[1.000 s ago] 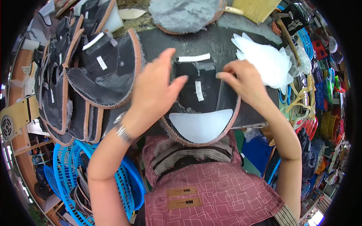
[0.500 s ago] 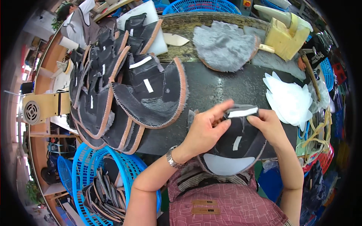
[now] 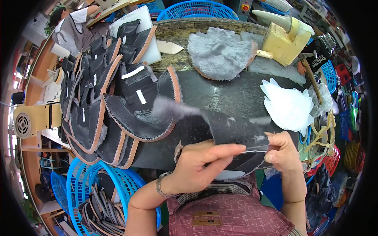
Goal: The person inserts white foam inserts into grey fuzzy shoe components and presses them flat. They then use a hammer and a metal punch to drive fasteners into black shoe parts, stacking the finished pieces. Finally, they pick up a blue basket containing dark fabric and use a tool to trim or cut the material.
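Observation:
A black shoe upper (image 3: 236, 129) is lifted off the dark tabletop near my front, its far part raised and a blurred grey furry edge trailing to the left. My right hand (image 3: 284, 152) pinches the right end of a folded edge between thumb and fingers. Along that edge my left hand (image 3: 204, 163) has its index finger laid out straight, the thumb tucked beneath it and the hand against the upper. A pale curved insert (image 3: 229, 175) shows at the near rim, partly hidden by my left hand.
Stacked black uppers (image 3: 138, 112) with pinkish stitched rims lie left. A grey furry piece (image 3: 222, 53) lies at the back, near a yellow block (image 3: 283, 45). White thin sheets (image 3: 289, 104) lie right. A blue basket (image 3: 71, 185) of pieces stands lower left; a person (image 3: 76, 29) is beyond.
The upper's far part has been raised and turned over, hiding its white strips. Both my hands have come nearer, and the left index finger now lies along the folded edge.

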The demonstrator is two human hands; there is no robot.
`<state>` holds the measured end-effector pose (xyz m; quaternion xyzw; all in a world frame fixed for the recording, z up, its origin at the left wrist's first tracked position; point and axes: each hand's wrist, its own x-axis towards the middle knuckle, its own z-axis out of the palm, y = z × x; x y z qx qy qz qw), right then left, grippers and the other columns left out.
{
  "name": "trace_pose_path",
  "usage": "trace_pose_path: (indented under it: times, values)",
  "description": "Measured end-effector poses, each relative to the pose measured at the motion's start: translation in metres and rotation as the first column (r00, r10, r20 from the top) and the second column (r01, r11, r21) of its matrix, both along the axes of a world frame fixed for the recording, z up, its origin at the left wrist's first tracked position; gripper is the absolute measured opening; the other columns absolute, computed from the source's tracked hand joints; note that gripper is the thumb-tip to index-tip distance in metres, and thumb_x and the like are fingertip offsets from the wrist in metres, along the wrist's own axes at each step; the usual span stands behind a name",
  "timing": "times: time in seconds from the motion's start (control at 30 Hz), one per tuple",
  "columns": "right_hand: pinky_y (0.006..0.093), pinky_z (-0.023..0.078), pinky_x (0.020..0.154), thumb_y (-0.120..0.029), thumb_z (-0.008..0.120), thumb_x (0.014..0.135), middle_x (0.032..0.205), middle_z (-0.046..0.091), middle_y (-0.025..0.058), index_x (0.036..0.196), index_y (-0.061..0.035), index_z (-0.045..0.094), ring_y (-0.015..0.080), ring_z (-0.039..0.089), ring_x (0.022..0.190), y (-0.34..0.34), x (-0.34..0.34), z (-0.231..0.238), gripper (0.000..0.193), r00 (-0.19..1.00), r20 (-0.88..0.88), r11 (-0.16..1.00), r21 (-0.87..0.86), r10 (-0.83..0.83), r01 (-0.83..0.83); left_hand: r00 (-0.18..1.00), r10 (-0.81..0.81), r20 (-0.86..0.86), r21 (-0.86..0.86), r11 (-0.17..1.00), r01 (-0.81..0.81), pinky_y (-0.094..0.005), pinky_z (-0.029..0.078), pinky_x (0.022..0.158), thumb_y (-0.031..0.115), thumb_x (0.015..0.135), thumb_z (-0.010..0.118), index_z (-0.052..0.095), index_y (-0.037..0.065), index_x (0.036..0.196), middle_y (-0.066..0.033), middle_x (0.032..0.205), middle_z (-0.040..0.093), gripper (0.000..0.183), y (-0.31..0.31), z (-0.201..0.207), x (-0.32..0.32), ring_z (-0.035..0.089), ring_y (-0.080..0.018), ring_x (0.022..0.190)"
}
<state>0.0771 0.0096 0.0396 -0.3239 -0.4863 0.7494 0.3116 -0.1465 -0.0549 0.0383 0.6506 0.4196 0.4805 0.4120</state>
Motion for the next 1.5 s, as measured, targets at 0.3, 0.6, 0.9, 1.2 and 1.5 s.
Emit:
trace_pose_path:
  times: [0.3, 0.6, 0.9, 1.2, 1.5]
  values:
    - [0.0238, 0.033, 0.051, 0.008, 0.051, 0.068, 0.070, 0.048, -0.0027, 0.072, 0.0009, 0.054, 0.0071, 0.041, 0.058, -0.011, -0.026, -0.049, 0.009, 0.844, 0.230, 0.821, 0.453, -0.484, 0.347, 0.997, 0.057, -0.054, -0.137, 0.989, -0.063, -0.0219, 0.050, 0.066, 0.001, 0.079, 0.064, 0.066, 0.004, 0.104, -0.0109, 0.092, 0.068, 0.025, 0.008, -0.025, 0.002, 0.065, -0.0127, 0.077]
    - [0.0280, 0.047, 0.079, -0.007, 0.068, 0.076, 0.104, 0.061, 0.0090, 0.109, 0.0048, 0.057, 0.0117, 0.057, 0.090, 0.028, -0.021, -0.042, 0.036, 0.978, 0.194, 0.981, -0.189, 0.077, -0.039, 0.992, -0.099, 0.079, -0.442, 0.889, 0.124, -0.0201, 0.043, 0.062, 0.003, 0.078, 0.067, 0.066, 0.004, 0.105, -0.0013, 0.083, 0.062, 0.027, 0.034, -0.031, -0.016, 0.055, -0.0057, 0.072]
    - [0.0275, 0.046, 0.079, -0.011, 0.067, 0.078, 0.095, 0.065, 0.0090, 0.105, 0.0034, 0.060, 0.0142, 0.059, 0.086, 0.048, -0.019, -0.055, 0.031, 0.913, 0.402, 0.993, 0.054, 0.073, -0.103, 0.991, 0.044, 0.127, -0.476, 0.879, 0.022, -0.0196, 0.046, 0.062, -0.001, 0.078, 0.064, 0.063, 0.001, 0.103, -0.0008, 0.078, 0.062, 0.025, 0.040, -0.048, -0.012, 0.056, -0.0053, 0.070]
    - [0.0279, 0.049, 0.071, -0.012, 0.058, 0.063, 0.090, 0.057, 0.0093, 0.094, 0.0027, 0.060, 0.0185, 0.056, 0.080, 0.057, -0.022, -0.090, 0.035, 0.830, 0.343, -0.311, 0.809, -0.439, -0.499, 0.796, 0.172, -0.580, 0.177, 0.981, -0.083, -0.0302, 0.048, 0.063, 0.007, 0.070, 0.063, 0.063, 0.002, 0.093, -0.0092, 0.083, 0.059, 0.023, 0.071, -0.097, -0.016, 0.059, -0.0249, 0.075]
    - [0.0283, 0.045, 0.069, -0.015, 0.056, 0.065, 0.085, 0.055, 0.0077, 0.083, -0.0010, 0.060, 0.0187, 0.053, 0.079, 0.061, -0.023, -0.094, 0.023, 0.758, 0.412, -0.337, 0.714, -0.506, -0.613, 0.447, 0.292, -0.845, 0.505, 0.712, 0.488, -0.0250, 0.048, 0.056, 0.008, 0.067, 0.058, 0.062, -0.008, 0.093, -0.0191, 0.090, 0.063, 0.031, 0.087, -0.094, -0.024, 0.058, -0.0186, 0.066]
